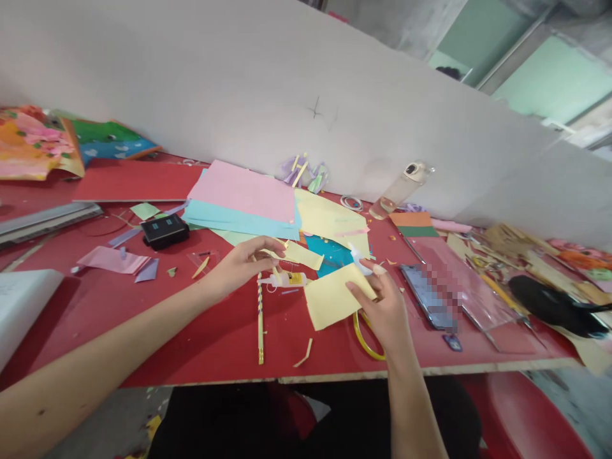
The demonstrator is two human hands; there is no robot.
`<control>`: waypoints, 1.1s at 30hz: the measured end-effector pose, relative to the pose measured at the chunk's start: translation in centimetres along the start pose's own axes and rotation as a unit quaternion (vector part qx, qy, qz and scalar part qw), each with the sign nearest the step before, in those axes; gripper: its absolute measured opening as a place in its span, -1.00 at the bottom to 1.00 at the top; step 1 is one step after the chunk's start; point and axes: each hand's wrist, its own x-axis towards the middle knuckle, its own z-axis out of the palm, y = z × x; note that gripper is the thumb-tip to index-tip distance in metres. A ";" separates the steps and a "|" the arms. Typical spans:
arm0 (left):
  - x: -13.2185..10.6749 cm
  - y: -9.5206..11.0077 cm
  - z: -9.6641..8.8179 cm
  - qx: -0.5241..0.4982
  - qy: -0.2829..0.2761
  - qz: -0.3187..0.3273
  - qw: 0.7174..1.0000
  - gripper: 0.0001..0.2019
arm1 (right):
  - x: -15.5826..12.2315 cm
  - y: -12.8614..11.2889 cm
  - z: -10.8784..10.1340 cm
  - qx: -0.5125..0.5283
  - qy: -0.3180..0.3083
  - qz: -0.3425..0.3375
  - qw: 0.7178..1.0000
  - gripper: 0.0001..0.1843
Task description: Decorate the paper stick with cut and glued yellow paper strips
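My right hand pinches a pale yellow piece of paper, thumb on top and fingers behind. A white object, whose kind I cannot make out, shows between those fingers and the paper's far edge. My left hand is curled, its fingertips closed at the near end of a narrow yellow paper strip. Just below the left fingertips lies a small clear glue bottle with a yellow label, nozzle to the left. A patterned pencil lies upright in view nearby. Under my right wrist rests a yellow ring.
Pink sheets, blue sheets and a yellow sheet lie at the back of the red table. A black box is left. A bottle, phone and clear folder are right. Scraps are scattered about.
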 end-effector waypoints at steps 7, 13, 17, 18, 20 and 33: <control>0.1 0.1 0.0 0.006 0.002 0.000 1.000 -0.82 | -1.1 -2.2 2.7 0.156 -0.127 0.058 0.978 -0.53; 0.2 -1.1 0.4 -0.012 -0.050 0.017 0.999 -0.72 | -1.4 -4.3 4.8 0.190 -0.236 0.027 0.952 -0.62; 0.0 -1.0 0.5 0.046 -0.063 0.064 0.995 -0.67 | -1.2 -5.6 6.0 0.167 -0.246 -0.035 0.954 -0.67; -0.1 -1.0 0.5 0.056 -0.054 0.069 0.995 -0.69 | -1.2 -5.7 6.1 0.157 -0.236 -0.043 0.958 -0.67; -0.1 -0.9 0.4 0.060 -0.026 0.073 0.995 -0.72 | -1.3 -5.5 6.2 0.156 -0.215 -0.030 0.964 -0.65; 0.0 -0.5 0.6 0.052 0.077 0.084 0.992 -0.80 | -2.3 -4.4 6.4 0.218 -0.083 0.008 0.973 -0.72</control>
